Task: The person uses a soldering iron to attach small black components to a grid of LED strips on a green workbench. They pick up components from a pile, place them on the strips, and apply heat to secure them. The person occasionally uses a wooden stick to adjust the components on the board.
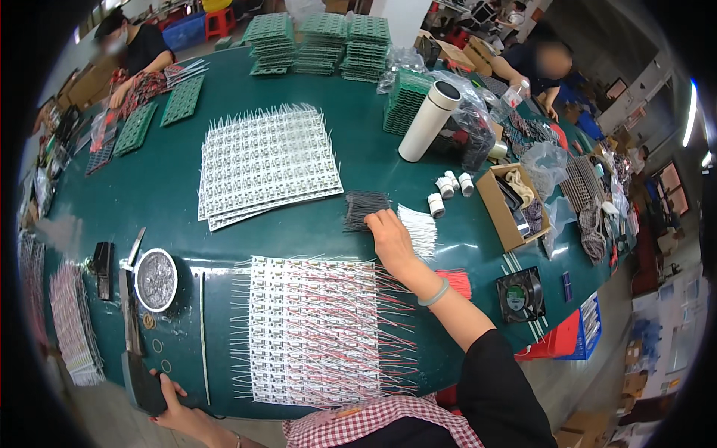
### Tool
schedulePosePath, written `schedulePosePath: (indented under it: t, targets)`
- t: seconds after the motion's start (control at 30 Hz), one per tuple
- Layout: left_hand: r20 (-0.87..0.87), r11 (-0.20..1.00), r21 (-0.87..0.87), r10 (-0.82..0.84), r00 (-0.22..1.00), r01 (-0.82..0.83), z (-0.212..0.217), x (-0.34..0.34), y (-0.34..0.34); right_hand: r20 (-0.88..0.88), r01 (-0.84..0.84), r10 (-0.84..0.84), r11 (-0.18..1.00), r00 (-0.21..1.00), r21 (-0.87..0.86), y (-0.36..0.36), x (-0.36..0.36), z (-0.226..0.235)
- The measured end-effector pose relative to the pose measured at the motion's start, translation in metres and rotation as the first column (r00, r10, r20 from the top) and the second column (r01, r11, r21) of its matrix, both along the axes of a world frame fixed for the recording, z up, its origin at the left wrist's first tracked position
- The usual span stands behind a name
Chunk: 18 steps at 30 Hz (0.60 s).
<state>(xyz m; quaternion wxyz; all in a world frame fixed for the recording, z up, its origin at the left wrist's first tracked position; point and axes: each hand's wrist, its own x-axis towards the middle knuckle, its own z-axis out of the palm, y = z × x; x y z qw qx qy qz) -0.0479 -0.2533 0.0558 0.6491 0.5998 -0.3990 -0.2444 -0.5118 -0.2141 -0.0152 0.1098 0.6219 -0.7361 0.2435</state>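
Observation:
My right hand (392, 239) reaches over the table, its fingertips pinched at the right edge of a bundle of short black wires (364, 209). How many strands are between the fingers is too small to tell. White wires (418, 230) lie just right of the hand, and red wires (455, 282) lie partly behind my forearm. Below sits a white circuit-board panel (314, 336) with rows of red and white wires sticking out. At the lower left, my left hand (175, 403) is closed around the near end of a dark grey handled tool (143, 382).
A round bowl (157, 280) of grey material stands beside the tool. Farther back lie stacked white panels (269, 164), green board stacks (321, 45) and a white thermos (429, 123). At right are a cardboard box (499, 209) and a black fan (520, 294). Two people work across the table.

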Motion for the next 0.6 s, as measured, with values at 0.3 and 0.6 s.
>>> schedulePosePath:
  t: [0.3, 0.6]
  targets:
    - [-0.068, 1.000, 0.022, -0.007, 0.998, 0.008, -0.006, 0.010, 0.004, 0.006, -0.028, 0.029, 0.998, 1.000, -0.049, 0.001, -0.001, -0.005]
    - [-0.081, 1.000, -0.002, 0.004, 0.997, -0.005, -0.001, 0.002, 0.004, -0.030, -0.027, 0.027, 1.000, 0.999, 0.005, 0.000, -0.001, 0.004]
